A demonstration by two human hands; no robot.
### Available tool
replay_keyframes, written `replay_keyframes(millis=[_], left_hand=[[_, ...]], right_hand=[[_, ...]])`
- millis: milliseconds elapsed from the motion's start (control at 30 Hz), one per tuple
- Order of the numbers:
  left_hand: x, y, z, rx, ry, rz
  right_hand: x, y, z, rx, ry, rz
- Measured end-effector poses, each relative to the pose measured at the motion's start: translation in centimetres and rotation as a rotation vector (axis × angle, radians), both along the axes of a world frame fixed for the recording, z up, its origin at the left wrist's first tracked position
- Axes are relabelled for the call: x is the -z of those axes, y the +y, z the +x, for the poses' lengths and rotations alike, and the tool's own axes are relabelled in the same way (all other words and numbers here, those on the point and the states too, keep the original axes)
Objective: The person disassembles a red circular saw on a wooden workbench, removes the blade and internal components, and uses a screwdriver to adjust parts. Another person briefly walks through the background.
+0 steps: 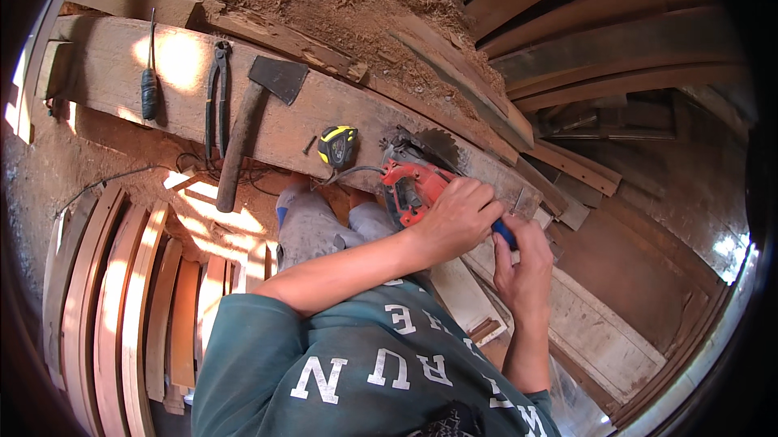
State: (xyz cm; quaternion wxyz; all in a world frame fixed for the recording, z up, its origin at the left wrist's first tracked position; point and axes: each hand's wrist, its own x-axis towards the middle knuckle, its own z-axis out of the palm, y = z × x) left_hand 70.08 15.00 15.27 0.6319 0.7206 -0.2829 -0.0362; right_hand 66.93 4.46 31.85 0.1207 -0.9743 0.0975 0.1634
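Note:
A red circular saw (421, 184) rests on a thick wooden beam, its toothed round blade (438, 148) showing at the far side. Over the saw's right end lies my left hand (458, 220), fingers curled and pressed together; what they grip, if anything, is hidden. Right beside it, my right hand (525, 257) is closed round a tool with a blue handle (504, 234), whose working end I cannot make out clearly. Left of the saw, a yellow and black tape measure (337, 145) sits on the beam, with a small dark bolt or screw (309, 144) close by.
Farther left on the beam (279, 133) lie a hatchet (258, 113), pincers (217, 101) and a dark-handled screwdriver (150, 85). Wooden boards (113, 307) stack at lower left; more planks (600, 48) lie at upper right. Sawdust (324, 0) heaps behind. A cable (130, 172) runs along the ground.

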Motion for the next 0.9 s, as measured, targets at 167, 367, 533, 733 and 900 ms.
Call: replay_keyframes(millis=[167, 367, 533, 733, 900], left_hand=[[1.8, -0.8, -1.2, -0.041, 0.004, -0.166], [-0.2, 0.4, 0.0, 0.014, 0.067, -0.017], [0.8, -0.5, -0.9, -0.055, -0.007, -0.135], [-0.8, -0.3, 0.3, -0.078, -0.008, -0.068], [0.3, -0.6, -1.2, -0.045, -0.015, -0.092]], right_hand=[[-0.6, 1.1, 1.6, -0.12, -0.097, 0.092], [-0.2, -0.2, 0.4, -0.03, -0.025, 0.014], [-0.3, 0.0, 1.6, -0.211, -0.139, 0.036], [-0.2, 0.2, 0.2, 0.059, -0.041, 0.023], [-0.8, 0.9, 1.6, -0.077, -0.109, 0.114]])
